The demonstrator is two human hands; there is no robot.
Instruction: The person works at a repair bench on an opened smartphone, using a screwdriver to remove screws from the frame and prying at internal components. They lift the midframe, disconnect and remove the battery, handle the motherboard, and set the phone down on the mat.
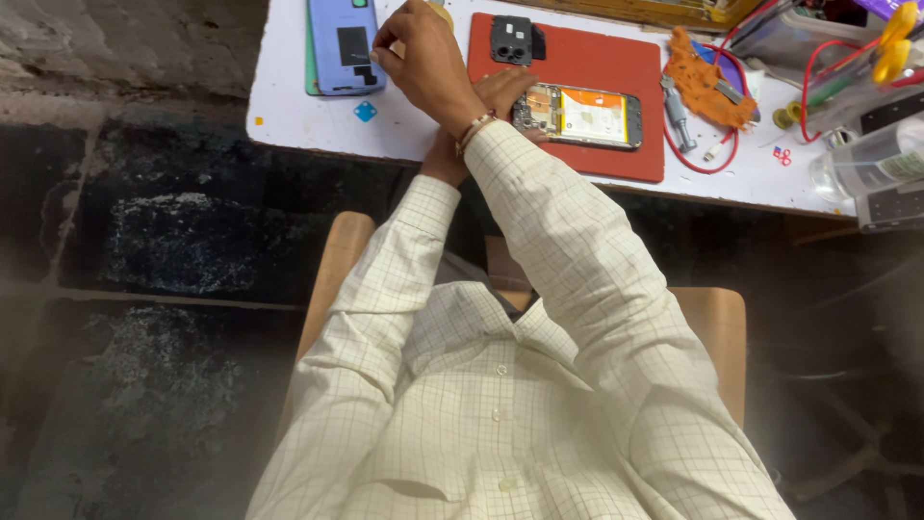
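Note:
My arms cross over the white table (289, 116). My right hand (423, 60) reaches to the left, its fingers curled beside a blue phone back cover (344, 43). A small pale bit shows at the fingertips, and I cannot tell what it is or whether the hand holds it. My left hand (502, 91) lies mostly hidden under my right wrist. It grips the left end of an opened phone (582, 116) with an orange and white inside. The phone lies on a red mat (597, 58).
A black camera frame part (511, 39) rests on the mat's far edge. A small blue square piece (365, 111) lies on the table. At right are an orange cloth (707, 82), red wires (717, 159), a grey tool (678, 111) and clear containers (876, 164). A wooden chair (717, 323) is beneath me.

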